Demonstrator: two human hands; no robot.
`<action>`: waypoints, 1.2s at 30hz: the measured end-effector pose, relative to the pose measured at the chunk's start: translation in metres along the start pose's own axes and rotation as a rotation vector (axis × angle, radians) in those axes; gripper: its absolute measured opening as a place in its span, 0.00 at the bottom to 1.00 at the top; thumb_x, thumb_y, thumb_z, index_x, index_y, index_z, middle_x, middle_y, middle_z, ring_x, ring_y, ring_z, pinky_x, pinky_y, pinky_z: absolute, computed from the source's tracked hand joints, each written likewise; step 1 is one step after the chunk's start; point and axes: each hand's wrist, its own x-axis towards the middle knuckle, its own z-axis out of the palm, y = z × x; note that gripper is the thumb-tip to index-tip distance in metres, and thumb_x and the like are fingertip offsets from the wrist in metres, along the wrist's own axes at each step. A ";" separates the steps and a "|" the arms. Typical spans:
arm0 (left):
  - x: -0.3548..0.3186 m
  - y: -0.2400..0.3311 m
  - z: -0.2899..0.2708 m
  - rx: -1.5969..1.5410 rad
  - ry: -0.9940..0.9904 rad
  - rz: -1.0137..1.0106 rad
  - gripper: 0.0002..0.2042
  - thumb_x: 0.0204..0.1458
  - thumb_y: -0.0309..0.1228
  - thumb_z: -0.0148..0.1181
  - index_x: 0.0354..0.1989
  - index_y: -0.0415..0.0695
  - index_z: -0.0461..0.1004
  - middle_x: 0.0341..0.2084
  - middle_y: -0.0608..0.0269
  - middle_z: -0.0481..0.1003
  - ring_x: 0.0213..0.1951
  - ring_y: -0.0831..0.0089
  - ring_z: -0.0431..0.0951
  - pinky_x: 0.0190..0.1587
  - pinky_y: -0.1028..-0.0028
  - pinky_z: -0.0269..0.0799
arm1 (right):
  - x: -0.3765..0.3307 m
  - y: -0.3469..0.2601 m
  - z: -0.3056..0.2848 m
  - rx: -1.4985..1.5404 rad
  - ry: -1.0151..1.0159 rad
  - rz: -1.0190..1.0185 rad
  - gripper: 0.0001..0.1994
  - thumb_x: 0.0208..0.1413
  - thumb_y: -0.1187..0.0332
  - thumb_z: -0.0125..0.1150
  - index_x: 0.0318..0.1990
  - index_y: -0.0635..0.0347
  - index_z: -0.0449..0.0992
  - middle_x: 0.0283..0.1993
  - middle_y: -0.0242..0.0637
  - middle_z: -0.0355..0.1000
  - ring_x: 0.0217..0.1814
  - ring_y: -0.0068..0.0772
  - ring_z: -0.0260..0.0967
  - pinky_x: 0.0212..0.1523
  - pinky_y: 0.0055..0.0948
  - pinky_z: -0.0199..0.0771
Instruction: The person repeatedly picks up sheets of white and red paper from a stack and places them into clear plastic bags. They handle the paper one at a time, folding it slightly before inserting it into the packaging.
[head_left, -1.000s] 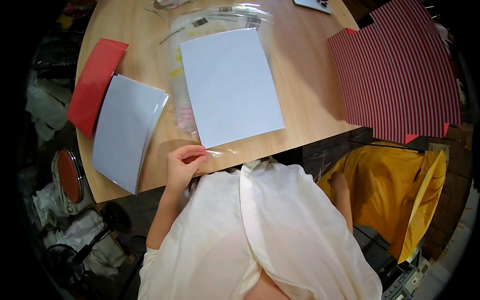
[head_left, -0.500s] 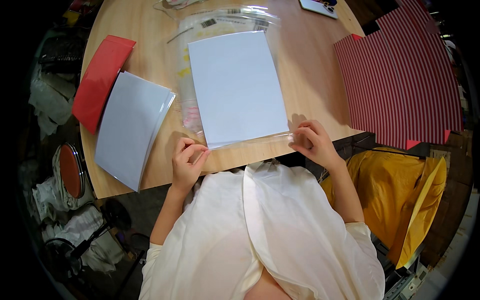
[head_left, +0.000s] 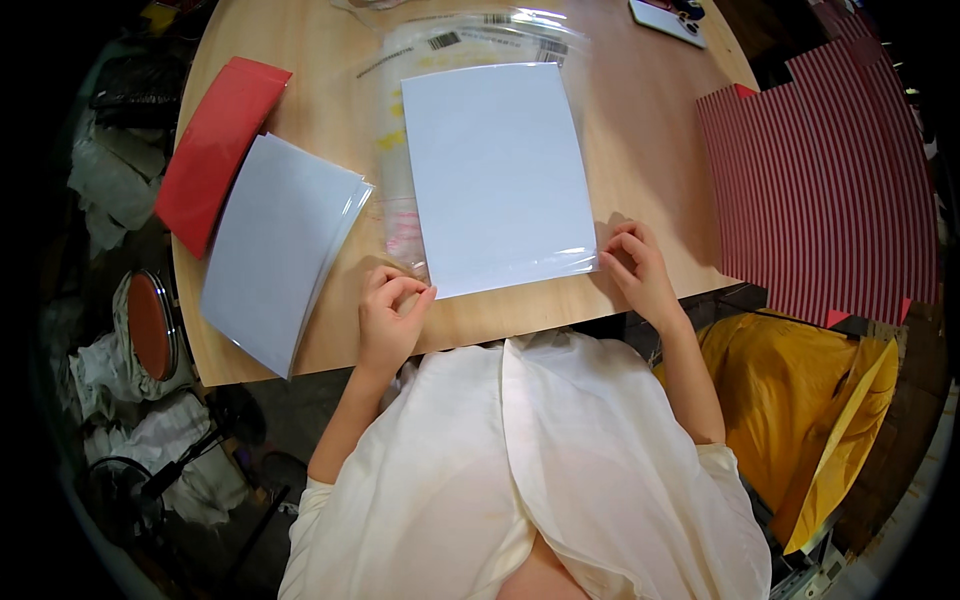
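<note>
A white sheet (head_left: 500,170) in a clear plastic sleeve lies in front of me. The sleeve's shiny clear flap (head_left: 545,266) is folded over the sheet's near edge. My left hand (head_left: 390,318) is closed in a pinch at the near left corner of the sleeve. At the near right corner, my right hand (head_left: 642,278) also pinches the sleeve's edge with thumb and fingers. Under the sheet lies a larger clear plastic bag (head_left: 400,185) with printed marks, partly hidden.
Left on the wooden table (head_left: 660,190) lie a stack of white sleeved sheets (head_left: 285,240) and red packets (head_left: 220,150). A phone (head_left: 668,22) is at the far edge. Red-striped sheets (head_left: 820,180) stand at the right, above a yellow cloth (head_left: 790,400). A fan (head_left: 135,490) stands lower left.
The clear flap, stretched toward me before, now lies folded over the sheet's near edge. My hands moved with it, still at its corners. The whole view has shifted slightly.
</note>
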 end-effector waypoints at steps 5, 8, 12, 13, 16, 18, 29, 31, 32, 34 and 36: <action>0.007 0.013 0.006 0.188 0.003 -0.084 0.05 0.45 0.25 0.66 0.25 0.39 0.76 0.29 0.61 0.69 0.38 0.64 0.69 0.43 0.66 0.67 | 0.003 -0.003 0.012 -0.175 0.080 0.001 0.05 0.53 0.75 0.59 0.32 0.67 0.70 0.45 0.43 0.63 0.47 0.41 0.63 0.48 0.31 0.66; 0.010 0.021 0.010 0.350 0.020 -0.060 0.09 0.44 0.24 0.64 0.35 0.39 0.75 0.34 0.59 0.69 0.42 0.62 0.68 0.47 0.64 0.66 | 0.003 -0.008 0.015 -0.188 0.137 0.014 0.06 0.50 0.74 0.60 0.28 0.67 0.70 0.40 0.44 0.65 0.47 0.46 0.63 0.48 0.36 0.66; 0.010 0.033 0.022 0.519 0.074 0.314 0.25 0.47 0.24 0.62 0.55 0.38 0.65 0.52 0.55 0.65 0.57 0.58 0.63 0.59 0.60 0.59 | -0.003 -0.022 0.026 -0.394 0.199 -0.010 0.16 0.51 0.70 0.61 0.47 0.62 0.71 0.55 0.45 0.64 0.60 0.48 0.59 0.58 0.43 0.59; 0.011 0.035 0.026 0.535 0.034 0.445 0.29 0.48 0.25 0.61 0.61 0.39 0.62 0.58 0.55 0.63 0.62 0.57 0.61 0.63 0.59 0.56 | -0.005 -0.031 0.034 -0.510 0.244 -0.163 0.22 0.52 0.67 0.61 0.54 0.60 0.68 0.60 0.44 0.62 0.65 0.48 0.56 0.62 0.46 0.55; 0.015 0.039 0.046 0.666 -0.345 0.685 0.33 0.52 0.35 0.57 0.67 0.39 0.56 0.68 0.49 0.52 0.69 0.55 0.52 0.68 0.55 0.47 | -0.014 -0.044 0.052 -0.739 0.009 -0.361 0.37 0.53 0.55 0.60 0.68 0.56 0.55 0.72 0.38 0.50 0.75 0.43 0.42 0.70 0.56 0.39; 0.018 0.040 0.054 0.646 -0.447 0.617 0.34 0.55 0.38 0.54 0.68 0.37 0.53 0.70 0.47 0.45 0.70 0.51 0.47 0.69 0.54 0.44 | -0.017 -0.048 0.055 -0.783 -0.148 -0.352 0.42 0.53 0.48 0.58 0.71 0.55 0.49 0.75 0.33 0.45 0.78 0.40 0.36 0.71 0.60 0.31; 0.093 0.015 0.046 -0.120 0.117 -0.072 0.35 0.55 0.38 0.61 0.64 0.30 0.53 0.59 0.41 0.62 0.59 0.53 0.64 0.60 0.60 0.61 | -0.004 -0.059 0.045 -0.715 -0.192 -0.356 0.41 0.55 0.45 0.54 0.69 0.63 0.52 0.74 0.40 0.48 0.77 0.36 0.41 0.73 0.54 0.35; 0.105 0.027 0.038 -0.179 0.106 -0.157 0.36 0.54 0.39 0.62 0.63 0.29 0.54 0.55 0.43 0.67 0.54 0.56 0.70 0.55 0.63 0.68 | -0.005 -0.058 0.043 -0.678 -0.190 -0.353 0.41 0.56 0.46 0.54 0.69 0.63 0.52 0.74 0.40 0.48 0.77 0.37 0.41 0.73 0.54 0.35; 0.113 0.026 0.034 -0.175 0.087 -0.197 0.34 0.54 0.39 0.62 0.62 0.29 0.56 0.53 0.44 0.69 0.52 0.57 0.72 0.52 0.64 0.70 | -0.005 -0.058 0.041 -0.660 -0.189 -0.351 0.40 0.56 0.46 0.54 0.69 0.64 0.52 0.74 0.39 0.48 0.77 0.37 0.41 0.73 0.54 0.35; 0.124 0.022 0.026 -0.167 0.054 -0.284 0.31 0.53 0.38 0.62 0.59 0.29 0.59 0.47 0.46 0.73 0.47 0.59 0.75 0.47 0.65 0.73 | -0.004 -0.060 0.039 -0.657 -0.198 -0.339 0.39 0.57 0.47 0.53 0.69 0.64 0.53 0.74 0.39 0.48 0.77 0.37 0.41 0.73 0.55 0.34; 0.134 0.030 0.021 -0.299 -0.209 -0.401 0.26 0.56 0.34 0.60 0.58 0.31 0.61 0.46 0.49 0.73 0.45 0.66 0.75 0.47 0.67 0.72 | -0.005 -0.061 0.038 -0.654 -0.197 -0.337 0.38 0.57 0.48 0.54 0.69 0.63 0.53 0.74 0.39 0.48 0.77 0.37 0.42 0.73 0.55 0.33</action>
